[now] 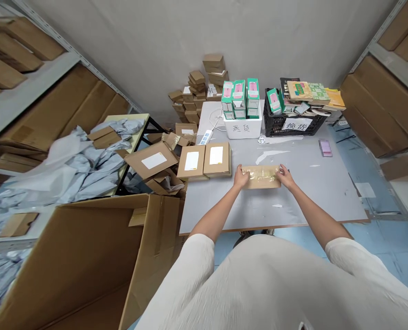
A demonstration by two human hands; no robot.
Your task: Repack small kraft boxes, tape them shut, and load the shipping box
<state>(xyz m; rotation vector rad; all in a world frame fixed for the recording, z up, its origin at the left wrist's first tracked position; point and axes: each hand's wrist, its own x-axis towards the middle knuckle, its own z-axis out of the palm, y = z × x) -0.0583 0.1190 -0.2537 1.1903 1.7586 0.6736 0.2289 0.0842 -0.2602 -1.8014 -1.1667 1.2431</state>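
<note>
Between my hands, just above the grey table, is a small cardboard box with shiny clear packing tape along its upper part. My left hand grips its left end, the thumb lying on the near face. At the right end my right hand holds the box the same way, fingers partly hidden behind it. To the left, two cardboard boxes with white labels lie side by side, a left box and a right box.
A white bin of green-and-pink boxes stands at the back, beside a black crate with books. A power strip lies near the left edge. A large open carton stands left of the table. Cardboard boxes pile up behind.
</note>
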